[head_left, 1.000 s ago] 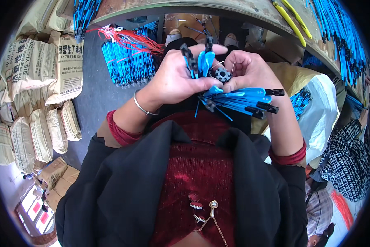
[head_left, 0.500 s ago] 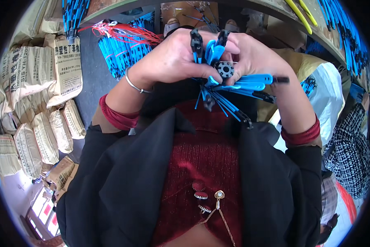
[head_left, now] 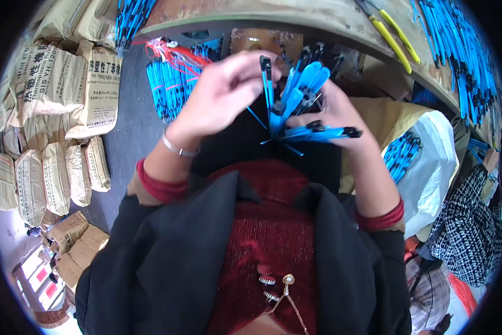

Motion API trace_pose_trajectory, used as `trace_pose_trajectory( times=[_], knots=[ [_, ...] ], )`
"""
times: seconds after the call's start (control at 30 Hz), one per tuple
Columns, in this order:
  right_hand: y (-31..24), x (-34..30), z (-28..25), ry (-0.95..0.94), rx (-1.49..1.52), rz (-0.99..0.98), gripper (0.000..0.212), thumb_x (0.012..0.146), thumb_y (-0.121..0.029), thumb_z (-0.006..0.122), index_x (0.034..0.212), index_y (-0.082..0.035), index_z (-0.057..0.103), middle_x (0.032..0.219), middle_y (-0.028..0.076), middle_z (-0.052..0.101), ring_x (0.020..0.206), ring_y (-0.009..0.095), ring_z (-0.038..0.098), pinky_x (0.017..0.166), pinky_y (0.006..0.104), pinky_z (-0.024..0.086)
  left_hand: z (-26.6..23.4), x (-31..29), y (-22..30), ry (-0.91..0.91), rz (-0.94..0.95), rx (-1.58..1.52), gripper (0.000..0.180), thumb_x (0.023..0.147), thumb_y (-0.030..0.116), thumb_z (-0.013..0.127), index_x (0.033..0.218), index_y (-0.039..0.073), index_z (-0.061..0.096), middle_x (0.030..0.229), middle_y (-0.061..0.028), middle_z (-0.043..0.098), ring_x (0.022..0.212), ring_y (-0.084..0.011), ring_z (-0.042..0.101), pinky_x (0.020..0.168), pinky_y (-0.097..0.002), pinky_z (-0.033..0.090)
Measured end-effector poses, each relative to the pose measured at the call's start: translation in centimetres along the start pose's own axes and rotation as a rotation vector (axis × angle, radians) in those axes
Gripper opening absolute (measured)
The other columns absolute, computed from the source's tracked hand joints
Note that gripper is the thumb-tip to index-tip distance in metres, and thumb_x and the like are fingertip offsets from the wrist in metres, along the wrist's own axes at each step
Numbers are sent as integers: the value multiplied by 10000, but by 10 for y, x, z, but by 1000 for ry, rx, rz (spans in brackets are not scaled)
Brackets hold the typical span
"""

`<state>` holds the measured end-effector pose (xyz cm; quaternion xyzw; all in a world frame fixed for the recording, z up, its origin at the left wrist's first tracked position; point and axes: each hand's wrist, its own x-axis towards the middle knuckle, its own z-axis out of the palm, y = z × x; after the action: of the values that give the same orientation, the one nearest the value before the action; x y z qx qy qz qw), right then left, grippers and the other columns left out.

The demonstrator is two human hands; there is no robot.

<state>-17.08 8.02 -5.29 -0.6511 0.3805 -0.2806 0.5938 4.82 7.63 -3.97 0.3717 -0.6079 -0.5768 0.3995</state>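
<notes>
A spray of flat blue strips with black ends [head_left: 298, 92] stands out in several directions in front of me. My right hand [head_left: 334, 103] is closed around it from the right, its fingers partly hidden behind the strips. The round black hub at the middle is mostly covered from this side. My left hand [head_left: 220, 97] is held just left of the spray, slightly smeared by motion, with thumb and fingers apart and nothing visible in it. One upright strip with a black tip [head_left: 266, 75] is close by its fingertips.
Yellow-handled pliers [head_left: 393, 39] and a heap of blue strips [head_left: 463, 61] lie on the wooden bench [head_left: 295, 11]. Tied bundles [head_left: 172, 84] are at left, beneath red cords [head_left: 178, 56]. Paper sacks [head_left: 66, 84] line the left side. A white sack [head_left: 429, 162] holds more strips, near another person's checked sleeve [head_left: 463, 223].
My left hand has let go of the hub and drawn away to the left. The spray has turned and sits slightly lower, still in my right hand. The whole view has shifted a little.
</notes>
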Motion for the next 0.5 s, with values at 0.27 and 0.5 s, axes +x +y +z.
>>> trace_pose_trajectory(
  times=[0.27, 0.5],
  knots=[
    [-20, -1, 32, 225, -111, 153, 599, 637, -85, 751, 1154, -1, 460, 983, 78, 580, 899, 135, 532, 838, 291, 429, 10, -13, -9, 0, 150, 360, 331, 692, 138, 718, 967, 15, 580, 823, -79, 580, 779, -190, 575, 756, -305, 456],
    [-14, -2, 32, 259, -175, 94, 705, 595, -172, 799, 1177, -27, 429, 860, 150, 622, 763, 269, 622, 718, 328, 489, 19, -6, -8, 53, 186, 370, 398, 608, 204, 789, 891, 23, 576, 805, -66, 570, 729, -181, 563, 695, -285, 465]
  ],
)
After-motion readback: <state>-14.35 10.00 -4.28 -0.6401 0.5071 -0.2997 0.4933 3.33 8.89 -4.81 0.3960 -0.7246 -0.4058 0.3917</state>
